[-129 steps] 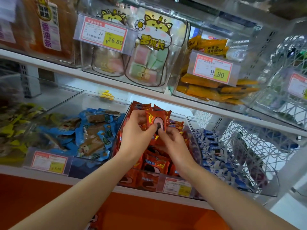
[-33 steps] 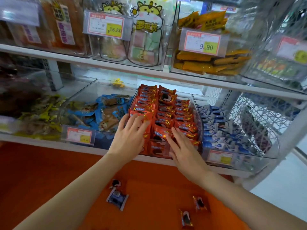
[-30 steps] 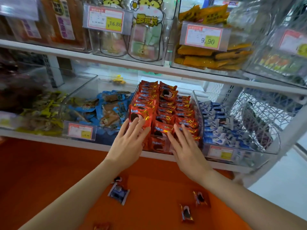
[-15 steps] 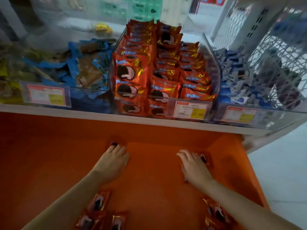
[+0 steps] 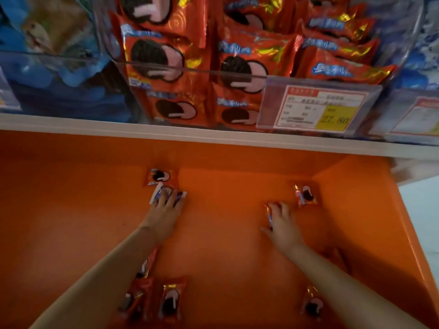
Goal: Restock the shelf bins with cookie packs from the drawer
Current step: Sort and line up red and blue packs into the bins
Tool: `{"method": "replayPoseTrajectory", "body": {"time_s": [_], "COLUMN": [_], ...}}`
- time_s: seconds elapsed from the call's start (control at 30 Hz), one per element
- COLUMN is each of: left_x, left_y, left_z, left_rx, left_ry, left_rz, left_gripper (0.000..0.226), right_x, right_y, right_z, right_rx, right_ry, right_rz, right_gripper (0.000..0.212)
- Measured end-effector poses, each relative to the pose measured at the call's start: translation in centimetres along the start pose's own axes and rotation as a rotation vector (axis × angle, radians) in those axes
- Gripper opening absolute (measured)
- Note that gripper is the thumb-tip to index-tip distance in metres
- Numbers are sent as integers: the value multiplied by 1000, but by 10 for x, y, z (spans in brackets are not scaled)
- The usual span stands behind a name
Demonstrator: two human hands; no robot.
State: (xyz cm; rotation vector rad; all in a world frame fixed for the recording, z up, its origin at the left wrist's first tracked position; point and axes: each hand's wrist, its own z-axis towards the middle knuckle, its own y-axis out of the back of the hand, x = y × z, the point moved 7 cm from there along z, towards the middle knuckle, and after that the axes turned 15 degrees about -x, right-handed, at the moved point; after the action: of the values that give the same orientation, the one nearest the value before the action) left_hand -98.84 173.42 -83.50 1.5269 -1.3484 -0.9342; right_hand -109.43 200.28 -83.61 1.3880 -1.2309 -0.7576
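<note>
The orange drawer [image 5: 221,257] is open below the shelf, with several red cookie packs scattered in it. My left hand [image 5: 166,211] lies with its fingers on a blue-and-white pack [image 5: 158,194] near the drawer's back, just below a red cookie pack [image 5: 160,176]. My right hand [image 5: 282,222] curls over another red cookie pack [image 5: 268,213], whose edge shows at the thumb side. One more red pack [image 5: 306,195] lies beyond it, near the back right corner. Above, the clear shelf bin [image 5: 197,70] is full of stacked red cookie packs [image 5: 240,67].
Red packs lie at the drawer's front [image 5: 171,302] [image 5: 313,305], partly under my forearms. A price tag [image 5: 318,108] hangs on the bin's front. A bin of blue snack packs [image 5: 47,43] stands to the left, and one of blue-white packs [image 5: 422,55] to the right. The white shelf edge [image 5: 166,131] overhangs the drawer.
Both hands left the red packs in the shelf bin and dropped into the drawer. The left now rests on the blue-and-white pack and the right has closed over a red pack. The view tilted down.
</note>
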Motion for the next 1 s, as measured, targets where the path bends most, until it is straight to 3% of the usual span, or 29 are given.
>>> {"method": "replayPoseTrajectory", "body": {"time_s": [0.2, 0.3, 0.4, 0.53, 0.7, 0.83, 1.0], "left_x": [-7, -12, -13, -19, -31, -46, -64], "left_y": [8, 7, 15, 7, 11, 35, 72], "left_z": [12, 16, 19, 21, 15, 9, -1], "left_rx": [-159, -230, -269, -148, -80, -153, -179], "left_ry": [-55, -79, 21, 123, 172, 148, 221], "left_rz": [-117, 69, 145, 164, -142, -331, -866], "left_gripper": [73, 72, 70, 63, 42, 28, 27], "right_x": [17, 22, 23, 24, 22, 24, 40], "right_y": [-2, -2, 0, 5, 14, 36, 72], "right_z": [6, 6, 5, 7, 13, 15, 8], "right_rx": [-17, -39, -67, -58, -9, -4, -55], "right_ry": [55, 73, 82, 50, -63, -97, -62], "right_rz": [160, 152, 12, -96, 75, 192, 410], "right_gripper": [72, 56, 55, 57, 49, 45, 43]}}
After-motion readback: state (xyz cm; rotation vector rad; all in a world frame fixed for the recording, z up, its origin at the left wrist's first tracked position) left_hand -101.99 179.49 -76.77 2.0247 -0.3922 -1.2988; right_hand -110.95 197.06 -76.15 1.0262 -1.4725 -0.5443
